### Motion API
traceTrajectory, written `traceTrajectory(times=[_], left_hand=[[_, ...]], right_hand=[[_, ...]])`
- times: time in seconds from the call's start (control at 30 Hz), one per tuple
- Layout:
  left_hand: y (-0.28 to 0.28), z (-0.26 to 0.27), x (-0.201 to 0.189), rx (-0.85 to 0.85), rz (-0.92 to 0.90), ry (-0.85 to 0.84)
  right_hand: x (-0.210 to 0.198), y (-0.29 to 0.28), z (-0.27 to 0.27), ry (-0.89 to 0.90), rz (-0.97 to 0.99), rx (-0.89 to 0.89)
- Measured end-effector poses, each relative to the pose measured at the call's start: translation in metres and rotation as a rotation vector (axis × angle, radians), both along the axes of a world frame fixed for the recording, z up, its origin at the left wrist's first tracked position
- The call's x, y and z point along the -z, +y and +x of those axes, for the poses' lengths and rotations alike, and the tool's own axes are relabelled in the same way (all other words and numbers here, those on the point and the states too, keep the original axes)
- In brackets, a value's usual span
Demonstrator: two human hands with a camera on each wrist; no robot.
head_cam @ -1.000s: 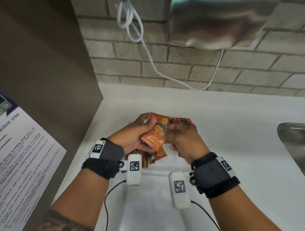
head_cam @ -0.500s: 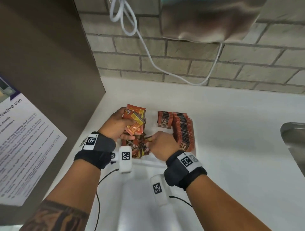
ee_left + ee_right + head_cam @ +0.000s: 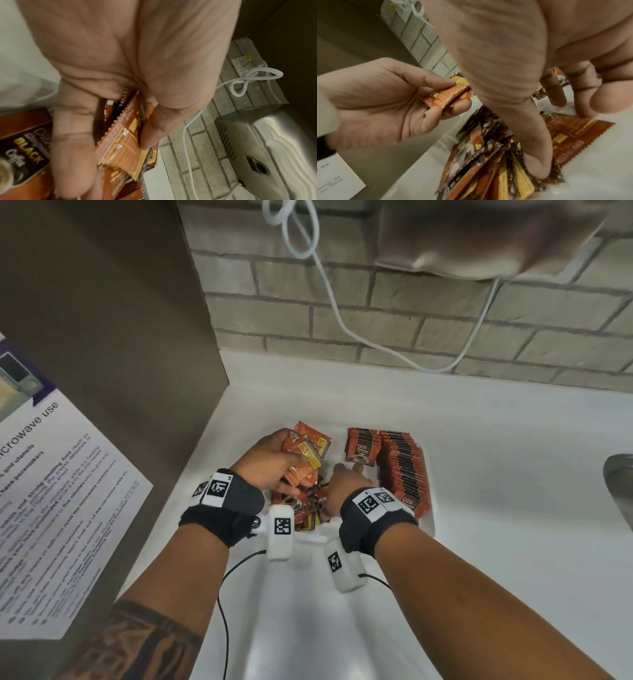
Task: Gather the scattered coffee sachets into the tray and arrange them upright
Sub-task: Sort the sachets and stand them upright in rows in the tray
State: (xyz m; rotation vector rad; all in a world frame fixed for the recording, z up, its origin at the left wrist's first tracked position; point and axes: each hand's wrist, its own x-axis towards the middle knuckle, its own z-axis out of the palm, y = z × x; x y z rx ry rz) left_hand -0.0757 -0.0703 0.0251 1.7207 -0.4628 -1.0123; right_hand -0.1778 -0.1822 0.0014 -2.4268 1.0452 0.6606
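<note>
In the head view my left hand [image 3: 274, 462] grips a small bundle of orange coffee sachets [image 3: 305, 455] above the left end of the white tray [image 3: 428, 525]. The wrist views show the same held sachets [image 3: 123, 142] [image 3: 448, 94] pinched between thumb and fingers of the left hand [image 3: 385, 101]. My right hand [image 3: 342, 486] reaches down into the loose pile of sachets [image 3: 308, 510] lying flat in the tray. Its thumb touches the pile [image 3: 479, 162] while its fingers [image 3: 556, 92] stay apart from it, with nothing held between them. A row of upright sachets [image 3: 404, 470] fills the tray's right side.
The tray sits on a white counter [image 3: 496, 491] against a brick wall. A brown panel [image 3: 102, 337] with a paper notice [image 3: 51, 508] stands at the left. A white cable [image 3: 329, 285] and a metal appliance [image 3: 479, 234] hang above; a steel sink edge [image 3: 620, 484] lies right.
A second ago both hands held the sachets together. The left hand has since drawn left with the bundle, and the right hand has dropped into the loose pile.
</note>
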Motion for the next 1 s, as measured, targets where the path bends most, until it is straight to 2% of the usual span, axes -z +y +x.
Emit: traceTrajectory(times=[0.33,0.53,0.67,0.77,0.83,0.93,1.0], left_hand=[[-0.005,0.005,0.009,0.020,0.004,0.039],[-0.002,0.005,0.013,0.011,0.022,0.065],[-0.001,0.006,0.015,-0.001,0.022,0.073],[-0.002,0.005,0.015,-0.005,0.015,0.082],[-0.004,0.005,0.016,-0.004,0.012,0.077],[-0.006,0.005,0.016,-0.002,0.012,0.073],[-0.006,0.005,0.014,0.004,-0.001,0.079]], right_hand=[[0.011,-0.003,0.014,0.103,-0.009,0.028],[0.009,-0.010,0.010,0.093,0.027,-0.138],[0.005,-0.015,0.004,0.057,0.169,-0.032],[-0.004,-0.021,-0.003,-0.013,0.325,-0.027],[-0.008,-0.022,-0.004,-0.105,0.302,0.010],[-0.011,-0.021,0.000,-0.055,0.264,0.039],[-0.016,-0.022,-0.001,-0.093,0.200,0.028]])
